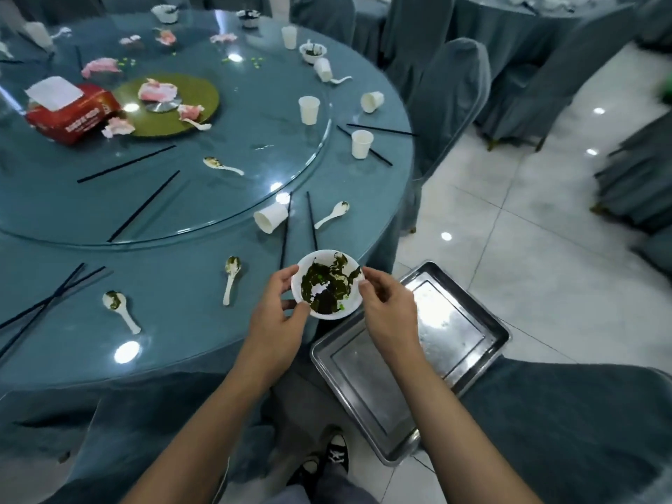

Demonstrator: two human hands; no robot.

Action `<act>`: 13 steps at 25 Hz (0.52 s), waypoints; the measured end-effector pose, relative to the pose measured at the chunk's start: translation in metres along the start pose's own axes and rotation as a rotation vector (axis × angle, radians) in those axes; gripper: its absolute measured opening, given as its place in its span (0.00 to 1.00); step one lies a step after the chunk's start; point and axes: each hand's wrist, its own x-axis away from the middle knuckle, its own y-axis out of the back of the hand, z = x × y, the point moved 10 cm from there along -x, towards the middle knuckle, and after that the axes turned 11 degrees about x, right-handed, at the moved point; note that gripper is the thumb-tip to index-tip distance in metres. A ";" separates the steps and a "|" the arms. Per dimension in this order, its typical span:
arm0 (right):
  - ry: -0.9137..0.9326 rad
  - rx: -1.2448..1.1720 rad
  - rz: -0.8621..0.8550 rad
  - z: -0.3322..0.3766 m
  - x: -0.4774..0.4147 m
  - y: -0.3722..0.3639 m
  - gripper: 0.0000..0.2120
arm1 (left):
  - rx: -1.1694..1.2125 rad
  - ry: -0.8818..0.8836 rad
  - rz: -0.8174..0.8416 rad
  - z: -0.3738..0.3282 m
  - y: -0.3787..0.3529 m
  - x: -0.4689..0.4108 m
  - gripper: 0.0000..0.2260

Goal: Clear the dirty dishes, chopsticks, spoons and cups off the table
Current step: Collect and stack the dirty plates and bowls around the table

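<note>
A white bowl (327, 283) smeared with dark green leftovers hangs at the round table's near edge, held between both hands. My left hand (278, 314) grips its left rim and my right hand (387, 314) grips its right rim. On the blue table (174, 343) lie several white spoons, such as one spoon (231, 278) and another spoon (122, 311), black chopsticks (311, 220), and white paper cups, one tipped cup (271, 218) and one upright cup (361, 143). More small bowls (312, 52) stand at the far rim.
A steel tray (363, 376) sits on a covered chair to my right, below the bowl. A glass turntable (232, 198) carries a red tissue box (72, 112) and pink napkins. Covered chairs (451, 103) ring the table; white tiled floor (545, 227) lies to the right.
</note>
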 end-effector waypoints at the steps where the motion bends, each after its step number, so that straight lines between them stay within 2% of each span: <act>1: -0.021 -0.010 -0.029 -0.004 0.005 0.010 0.12 | -0.008 -0.003 0.037 -0.002 -0.009 0.001 0.23; 13: -0.187 -0.092 -0.352 -0.054 0.090 0.103 0.14 | -0.100 -0.111 0.393 -0.017 -0.094 0.040 0.21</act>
